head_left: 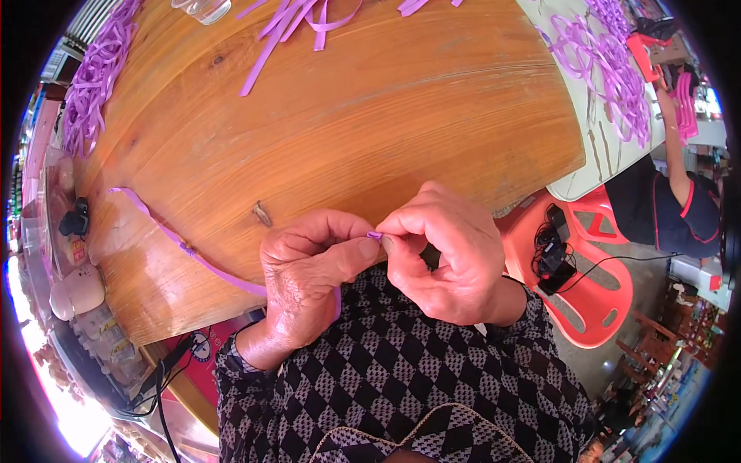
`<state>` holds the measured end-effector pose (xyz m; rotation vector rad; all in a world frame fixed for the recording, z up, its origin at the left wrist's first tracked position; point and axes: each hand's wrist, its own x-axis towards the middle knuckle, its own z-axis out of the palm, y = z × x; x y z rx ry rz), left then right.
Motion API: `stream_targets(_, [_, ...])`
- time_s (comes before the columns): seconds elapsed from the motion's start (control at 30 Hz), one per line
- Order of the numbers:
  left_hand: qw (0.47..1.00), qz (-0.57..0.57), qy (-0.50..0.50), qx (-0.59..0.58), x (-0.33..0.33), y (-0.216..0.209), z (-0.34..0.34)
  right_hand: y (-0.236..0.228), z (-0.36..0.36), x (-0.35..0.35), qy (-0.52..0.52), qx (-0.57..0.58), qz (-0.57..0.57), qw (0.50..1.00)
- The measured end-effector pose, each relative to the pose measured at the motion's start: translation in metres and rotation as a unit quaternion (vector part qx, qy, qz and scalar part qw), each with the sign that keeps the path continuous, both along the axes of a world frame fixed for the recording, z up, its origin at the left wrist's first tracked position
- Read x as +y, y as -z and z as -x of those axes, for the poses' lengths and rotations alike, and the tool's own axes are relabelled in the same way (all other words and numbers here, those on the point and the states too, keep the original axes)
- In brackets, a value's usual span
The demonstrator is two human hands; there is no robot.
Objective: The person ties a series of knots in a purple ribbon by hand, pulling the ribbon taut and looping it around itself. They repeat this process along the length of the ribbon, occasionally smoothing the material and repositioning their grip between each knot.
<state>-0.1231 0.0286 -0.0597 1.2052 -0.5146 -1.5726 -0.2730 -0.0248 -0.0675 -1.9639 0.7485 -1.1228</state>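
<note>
Both hands meet above the near edge of the wooden table (370, 131). Between thumb and forefinger, my left hand (312, 266) pinches a narrow purple ribbon (216, 270). Opposite it, my right hand (451, 258) pinches the same ribbon, its fingertips almost touching the left ones. A small folded loop of ribbon shows between the fingertips; whether it is knotted I cannot tell. From the left hand the ribbon trails leftward across the table, with a small knot partway along. Another bit hangs below my left wrist.
Loose purple ribbons (289, 31) lie at the table's far side. A ribbon heap (96, 77) is at the far left, another (610, 85) on the white table (575, 174). A clear cup (202, 9) stands far off. At right, a red chair (594, 297) holds black cables (552, 251); a person (671, 193) is nearby.
</note>
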Motion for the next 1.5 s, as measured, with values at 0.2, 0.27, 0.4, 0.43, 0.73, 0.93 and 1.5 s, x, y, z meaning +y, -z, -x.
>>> stream_targets(0.2, [0.997, -0.032, -0.001, -0.069, -0.004, -0.01, 0.003, -0.003, 0.003, -0.002, -0.028, 0.004, -0.079, 0.996])
stream_targets(0.27, [0.996, -0.015, 0.014, -0.089, -0.002, -0.008, -0.003, -0.004, 0.004, -0.003, -0.04, 0.024, -0.056, 0.997])
stream_targets(0.4, [0.999, -0.015, 0.009, -0.031, -0.003, -0.002, -0.003, -0.001, 0.007, -0.001, -0.037, -0.029, -0.155, 0.987])
stream_targets(0.43, [1.0, -0.013, -0.001, -0.025, -0.003, -0.002, -0.001, -0.001, 0.008, -0.001, -0.017, -0.035, -0.171, 0.985])
stream_targets(0.73, [0.999, 0.043, -0.014, -0.026, 0.001, 0.01, 0.004, -0.001, 0.007, -0.001, -0.015, -0.005, -0.12, 0.993])
stream_targets(0.93, [0.999, 0.026, -0.021, 0.006, 0.0, 0.009, 0.003, -0.001, 0.003, 0.0, -0.015, -0.013, -0.089, 0.996])
stream_targets(1.5, [0.99, 0.038, 0.009, 0.139, 0.0, 0.012, 0.001, -0.001, 0.003, 0.003, -0.004, -0.021, -0.07, 0.997])
